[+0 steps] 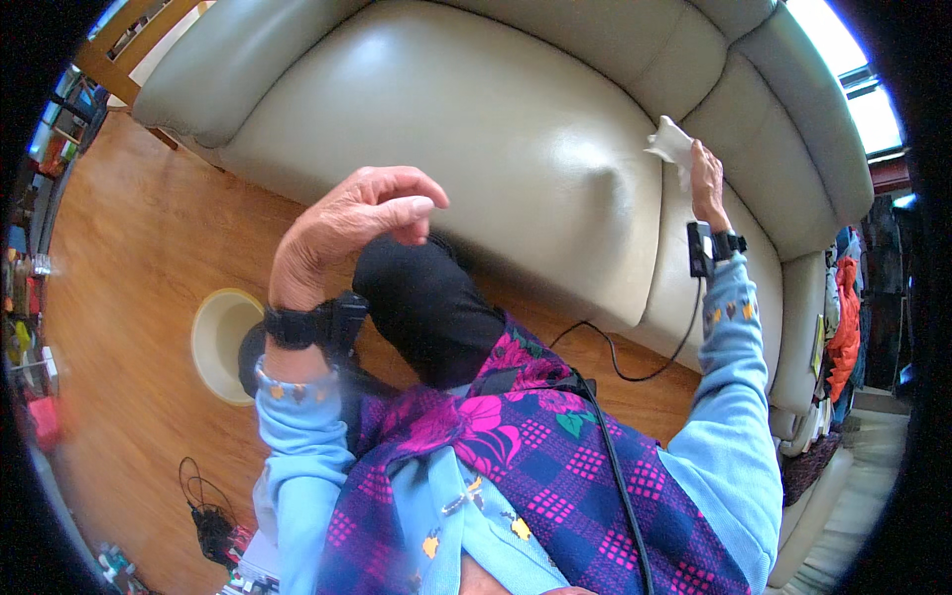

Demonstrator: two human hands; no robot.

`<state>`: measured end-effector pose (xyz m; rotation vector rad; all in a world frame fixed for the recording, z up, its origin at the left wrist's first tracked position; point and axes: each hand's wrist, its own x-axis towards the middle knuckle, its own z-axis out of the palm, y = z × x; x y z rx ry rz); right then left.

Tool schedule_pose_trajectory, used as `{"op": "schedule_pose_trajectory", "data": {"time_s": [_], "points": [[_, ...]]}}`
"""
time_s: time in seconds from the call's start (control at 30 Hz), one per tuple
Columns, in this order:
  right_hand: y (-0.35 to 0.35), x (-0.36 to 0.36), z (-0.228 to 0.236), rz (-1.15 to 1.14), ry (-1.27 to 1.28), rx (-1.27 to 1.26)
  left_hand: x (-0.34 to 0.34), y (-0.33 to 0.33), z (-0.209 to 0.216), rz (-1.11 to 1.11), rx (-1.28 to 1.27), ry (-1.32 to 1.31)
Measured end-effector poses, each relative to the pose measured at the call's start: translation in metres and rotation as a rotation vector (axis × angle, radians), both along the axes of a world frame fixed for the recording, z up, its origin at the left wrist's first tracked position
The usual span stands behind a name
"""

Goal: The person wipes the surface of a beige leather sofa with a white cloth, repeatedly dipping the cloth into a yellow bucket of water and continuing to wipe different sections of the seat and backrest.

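A beige leather sofa (416, 109) curves across the far side in front of me. My right hand (708, 183) reaches out over its right seat, close to the backrest, closed on a crumpled white cloth (673, 145). The cloth sticks out past the fingertips; whether it touches the leather I cannot tell. My left hand (362, 210) hangs above my dark-trousered knee, near the sofa's front edge. Its fingers are loosely bent with the thumb apart, and nothing shows in them. Black devices are strapped on both wrists.
On the wooden floor (129, 297) to the left stands a cream bucket (203, 347), partly hidden by my left arm. A black cable (635, 379) runs from my right wrist. Dark cords (210, 521) lie lower left. An orange garment (844, 317) hangs at the right.
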<state>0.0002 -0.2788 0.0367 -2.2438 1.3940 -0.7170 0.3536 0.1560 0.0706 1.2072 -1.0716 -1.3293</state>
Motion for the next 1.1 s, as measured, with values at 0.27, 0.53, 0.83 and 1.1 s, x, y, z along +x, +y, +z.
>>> {"op": "schedule_pose_trajectory", "data": {"time_s": [0.27, 0.53, 0.83, 1.1], "points": [[0.053, 0.083, -0.129, -0.028, 0.520, -0.042, -0.007, -0.002, 0.008, -0.134, 0.033, -0.155], [0.174, 0.148, -0.079, 0.315, 0.609, -0.044, -0.014, 0.000, 0.025, -0.139, -0.060, -0.169], [0.244, 0.265, -0.098, 0.667, 0.451, -0.321, -0.018, -0.018, 0.018, -0.198, -0.048, -0.011], [0.259, 0.328, -0.102, 0.868, 0.396, -0.450, -0.035, -0.037, 0.013, -0.260, -0.148, -0.177]]}}
